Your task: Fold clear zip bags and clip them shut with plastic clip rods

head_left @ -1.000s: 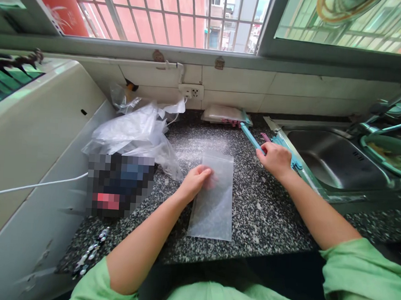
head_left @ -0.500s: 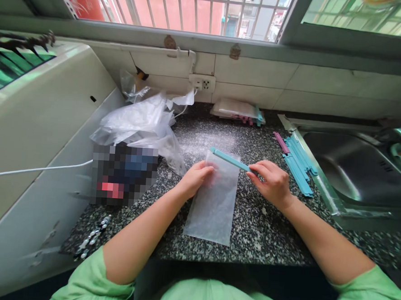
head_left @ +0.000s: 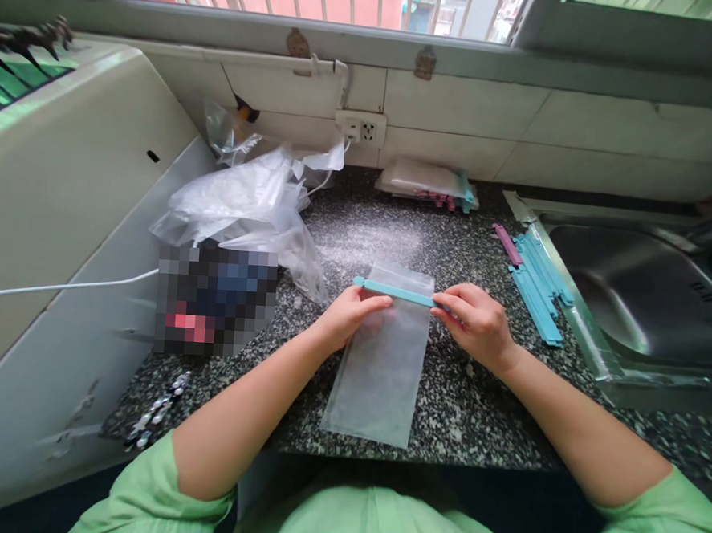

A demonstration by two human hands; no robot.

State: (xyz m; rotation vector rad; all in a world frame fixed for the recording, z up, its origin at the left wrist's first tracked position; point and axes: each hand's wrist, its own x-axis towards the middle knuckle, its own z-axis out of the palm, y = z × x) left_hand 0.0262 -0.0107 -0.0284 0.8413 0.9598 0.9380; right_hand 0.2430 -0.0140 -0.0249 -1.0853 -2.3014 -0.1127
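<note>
A frosted plastic bag (head_left: 379, 380) lies over the dark speckled counter in front of me. Across its upper end runs a light-blue bag sealing clip (head_left: 399, 292), with a short flap of bag showing beyond it. My left hand (head_left: 353, 314) pinches the bag's left edge, its thumb lying along the clip's left part. My right hand (head_left: 477, 318) grips the clip's right end between thumb and fingers. Whether the clip is fastened around the bag or just rests on it, I cannot tell.
Several blue clips (head_left: 539, 286) and a pink one (head_left: 507, 244) lie by the steel sink (head_left: 626, 275) on the right. A bag of clips (head_left: 427, 178) rests near the wall. Crumpled clear plastic (head_left: 239, 203) and a blurred-out object (head_left: 215, 298) are at left.
The clip has come down across the bag's upper end, now lying nearly level. My left thumb has shifted onto it. The camera view has tilted slightly downward.
</note>
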